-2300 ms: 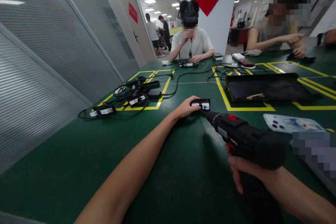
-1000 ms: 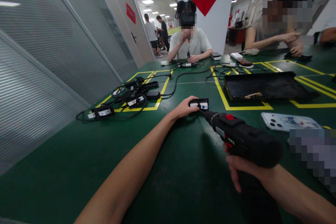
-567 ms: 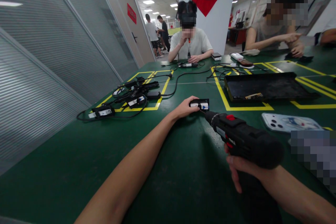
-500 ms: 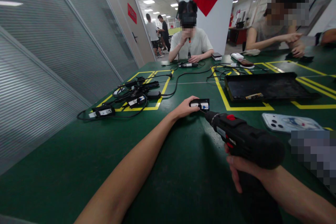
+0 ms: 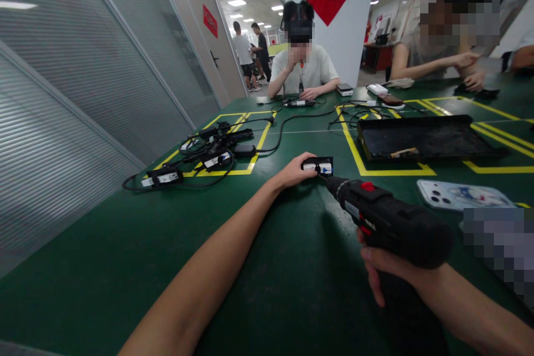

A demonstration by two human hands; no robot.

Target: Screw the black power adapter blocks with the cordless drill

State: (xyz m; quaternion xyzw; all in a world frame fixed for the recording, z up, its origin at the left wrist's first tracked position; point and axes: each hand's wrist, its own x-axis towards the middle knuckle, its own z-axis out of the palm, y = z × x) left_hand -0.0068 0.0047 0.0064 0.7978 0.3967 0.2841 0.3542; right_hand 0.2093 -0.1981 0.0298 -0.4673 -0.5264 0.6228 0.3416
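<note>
My right hand (image 5: 381, 264) is wrapped round the handle of a black cordless drill (image 5: 387, 219) with red buttons. Its thin bit points forward and left, and the tip reaches the near edge of a small black part with white and blue pieces (image 5: 325, 168). I cannot tell whether the tip sits in a screw. My left hand (image 5: 296, 171) grips the left side of that part against the green table (image 5: 250, 267); the fingertips are partly hidden behind it.
Black cabled devices (image 5: 217, 147) lie in a heap at the left. A black tray (image 5: 417, 136) stands at the right, a phone (image 5: 465, 194) nearer me. One person (image 5: 306, 67) sits opposite, another (image 5: 434, 58) at the far right. Yellow tape (image 5: 350, 147) marks the table.
</note>
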